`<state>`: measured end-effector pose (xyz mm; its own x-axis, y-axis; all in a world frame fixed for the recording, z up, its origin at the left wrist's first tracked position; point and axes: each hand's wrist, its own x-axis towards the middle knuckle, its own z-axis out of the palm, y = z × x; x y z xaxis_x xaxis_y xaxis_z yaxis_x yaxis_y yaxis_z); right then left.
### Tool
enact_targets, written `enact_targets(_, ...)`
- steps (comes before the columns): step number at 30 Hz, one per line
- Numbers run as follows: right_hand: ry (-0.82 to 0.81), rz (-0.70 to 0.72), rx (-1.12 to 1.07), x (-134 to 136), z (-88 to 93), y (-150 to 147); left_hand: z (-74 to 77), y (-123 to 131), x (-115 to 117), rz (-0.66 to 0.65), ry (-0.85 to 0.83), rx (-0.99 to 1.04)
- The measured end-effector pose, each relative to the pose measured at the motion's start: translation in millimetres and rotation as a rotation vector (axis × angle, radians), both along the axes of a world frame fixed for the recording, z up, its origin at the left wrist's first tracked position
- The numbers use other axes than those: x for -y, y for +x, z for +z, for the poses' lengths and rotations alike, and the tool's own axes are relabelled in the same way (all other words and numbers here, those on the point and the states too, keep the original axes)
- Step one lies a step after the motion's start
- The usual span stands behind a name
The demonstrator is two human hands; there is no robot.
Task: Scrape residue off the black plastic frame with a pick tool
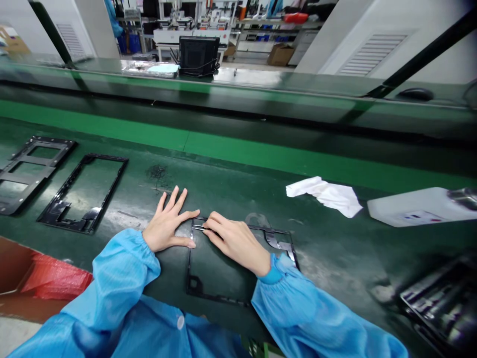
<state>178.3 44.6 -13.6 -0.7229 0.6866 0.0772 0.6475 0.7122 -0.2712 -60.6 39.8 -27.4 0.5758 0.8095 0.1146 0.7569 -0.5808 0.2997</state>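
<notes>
Your black frame (194, 285) lies at lower centre. Your right hand (236, 241) pinches tweezers (198, 227) at its upper-left corner; your left hand (166, 226) spreads wide there, gripping nothing. That corner seems mid-work; whether the second frame (61, 213) at left is finished, I can't tell.

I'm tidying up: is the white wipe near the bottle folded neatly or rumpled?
Rumpled: the white wipe lies bunched on the green bench, with creases and uneven edges.
</notes>
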Motion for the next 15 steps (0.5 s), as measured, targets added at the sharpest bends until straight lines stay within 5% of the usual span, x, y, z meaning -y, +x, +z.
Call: enact_targets(15, -0.019, 0.042, -0.142, -3.7, -2.9, -1.5, 0.7, 0.3, -0.1, 0.001, -0.009, 0.016)
